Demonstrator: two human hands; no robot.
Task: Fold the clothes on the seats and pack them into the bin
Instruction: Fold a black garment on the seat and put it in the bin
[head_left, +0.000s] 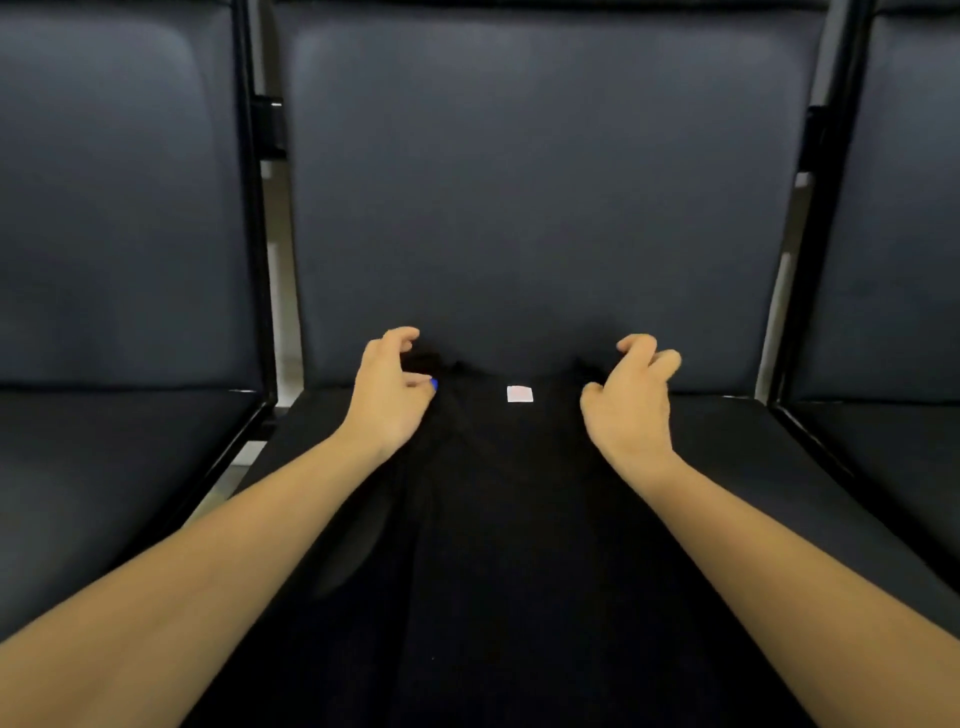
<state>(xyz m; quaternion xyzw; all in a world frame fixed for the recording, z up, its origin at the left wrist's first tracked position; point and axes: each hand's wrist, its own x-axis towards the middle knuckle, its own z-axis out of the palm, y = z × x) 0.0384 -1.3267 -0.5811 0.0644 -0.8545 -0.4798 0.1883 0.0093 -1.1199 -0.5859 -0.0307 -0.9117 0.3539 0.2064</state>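
Black shirt (498, 545) lay lengthwise on middle seat (753, 467), collar far; left hand (392, 392), right hand (631, 400) pinched shoulders

One view only, from a head-worn wide-angle camera. It looks forward and steeply down over a row of dark seats, from close above the front edge of the middle seat (810, 441). The middle backrest (540, 197) fills the 12 o'clock half of the frame; neighbouring seats are cut off at 9 and 3 o'clock. Both forearms enter from 7 and 5 o'clock, placing the lens just above and behind them. Straight frame rails bow outward toward the edges. No second view shares this scene.
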